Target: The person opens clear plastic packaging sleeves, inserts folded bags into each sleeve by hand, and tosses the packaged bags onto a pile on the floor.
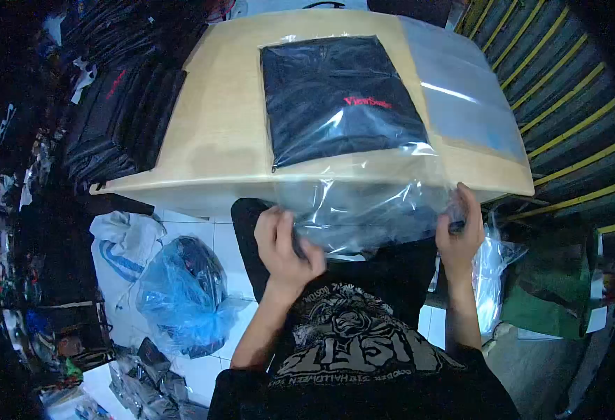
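Observation:
A black fabric case with red lettering lies flat on the wooden table, inside a clear plastic bag. The bag's loose end hangs over the table's near edge toward my body. My left hand has its fingers curled at the left side of that end. At the right side, my right hand pinches the plastic between thumb and fingers. Glare and folds in the film partly hide the bag's edge near both hands.
Black cases are stacked at the table's left. Flat clear plastic bags lie on the right of the table. A blue plastic bag with dark contents sits on the floor at left. Yellow-striped steps stand at right.

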Demonstrator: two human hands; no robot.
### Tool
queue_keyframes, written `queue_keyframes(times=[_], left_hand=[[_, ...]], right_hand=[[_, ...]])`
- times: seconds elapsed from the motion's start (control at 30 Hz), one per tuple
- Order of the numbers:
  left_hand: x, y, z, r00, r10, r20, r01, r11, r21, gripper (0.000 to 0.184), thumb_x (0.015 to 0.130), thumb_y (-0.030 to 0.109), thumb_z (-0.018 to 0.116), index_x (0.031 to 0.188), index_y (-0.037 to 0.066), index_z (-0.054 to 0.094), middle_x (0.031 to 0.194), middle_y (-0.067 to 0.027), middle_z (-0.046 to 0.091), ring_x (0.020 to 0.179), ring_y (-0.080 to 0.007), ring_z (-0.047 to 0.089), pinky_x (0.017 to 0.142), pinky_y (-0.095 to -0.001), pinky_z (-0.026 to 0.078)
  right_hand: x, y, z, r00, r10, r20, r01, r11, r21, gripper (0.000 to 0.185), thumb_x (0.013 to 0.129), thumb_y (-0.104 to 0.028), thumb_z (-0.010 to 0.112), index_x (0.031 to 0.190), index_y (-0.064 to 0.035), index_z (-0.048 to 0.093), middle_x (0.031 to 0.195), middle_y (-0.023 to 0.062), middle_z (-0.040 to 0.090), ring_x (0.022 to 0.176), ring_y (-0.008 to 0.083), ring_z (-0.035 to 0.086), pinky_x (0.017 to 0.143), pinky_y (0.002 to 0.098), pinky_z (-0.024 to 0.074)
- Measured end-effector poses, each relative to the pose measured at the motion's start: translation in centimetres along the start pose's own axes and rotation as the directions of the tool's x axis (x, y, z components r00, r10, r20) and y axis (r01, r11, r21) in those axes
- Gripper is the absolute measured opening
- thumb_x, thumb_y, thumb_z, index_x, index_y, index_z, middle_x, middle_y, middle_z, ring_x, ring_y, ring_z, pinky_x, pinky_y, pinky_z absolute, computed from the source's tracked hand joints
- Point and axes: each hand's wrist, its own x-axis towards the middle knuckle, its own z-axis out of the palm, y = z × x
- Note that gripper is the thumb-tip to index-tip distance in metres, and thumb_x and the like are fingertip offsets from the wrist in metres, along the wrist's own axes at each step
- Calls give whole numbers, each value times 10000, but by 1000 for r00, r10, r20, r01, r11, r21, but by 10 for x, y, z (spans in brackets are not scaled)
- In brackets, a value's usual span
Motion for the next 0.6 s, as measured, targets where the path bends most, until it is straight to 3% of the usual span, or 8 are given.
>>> queue_keyframes(times=[0.07,0.17,0.23,0.3,0.33,0.43,0.5,0.6], left_hand=[[-6,-15,-10,999,-23,24,22,999,41,478,711,121,575,1163,-11,492,1060,-225,496,903,-393,540,831,-468,454],[-8,-13,-19,1000,11,28,-9,997,-73,467,738,191,626,1143,-3,496,1046,-204,484,914,-386,536,826,-466,453],[-9,0,-22,997,-38,66,44,994,-104,563,702,261,731,1164,53,485,1077,-189,433,983,-386,503,840,-474,443],[-20,0,-12,994,39,100,-37,999,-23,635,656,256,791,1187,112,475,1114,-189,400,1021,-396,477,845,-490,434],[-26,-5,-9,986,57,155,-61,998,25,711,615,163,825,1205,82,437,1179,-200,368,1083,-398,436,920,-484,394],[-29,-9,-10,976,-2,218,-19,995,96,623,648,132,799,1179,65,480,1157,-198,390,1069,-374,444,900,-461,403],[-29,-11,-18,972,-113,206,90,989,117,404,730,92,736,1095,20,579,1007,-159,497,964,-301,494,835,-387,437],[-16,-13,-27,991,-133,14,129,979,155,337,807,36,654,1133,9,574,965,-135,525,793,-225,522,699,-312,463]], right_hand=[[-4,5,-5,999,-52,-17,51,998,-32,272,790,34,601,1060,3,614,958,147,658,809,250,654,719,310,515],[-9,-4,-17,985,170,13,-170,985,19,180,830,9,610,1007,7,646,904,115,683,761,180,658,683,277,517],[-13,-3,-15,968,252,-19,-250,966,58,153,851,-16,626,999,8,655,897,110,695,703,131,653,641,251,516],[-15,-10,-14,951,309,-25,-307,950,58,156,850,-24,632,1001,8,656,901,117,698,692,129,659,630,245,518],[-16,-10,-11,948,315,-43,-308,944,119,151,850,-31,638,994,10,654,900,121,700,689,129,669,613,240,521],[-15,-11,-11,936,346,-60,-337,933,125,148,836,-26,651,979,13,651,896,123,700,687,154,679,632,250,526],[-10,-14,-15,964,262,-38,-259,963,71,146,827,-17,655,969,14,643,922,129,696,722,174,684,657,265,531],[-11,-13,-18,981,194,9,-194,981,-22,156,809,-3,663,963,6,638,967,131,687,802,204,683,704,284,531]])
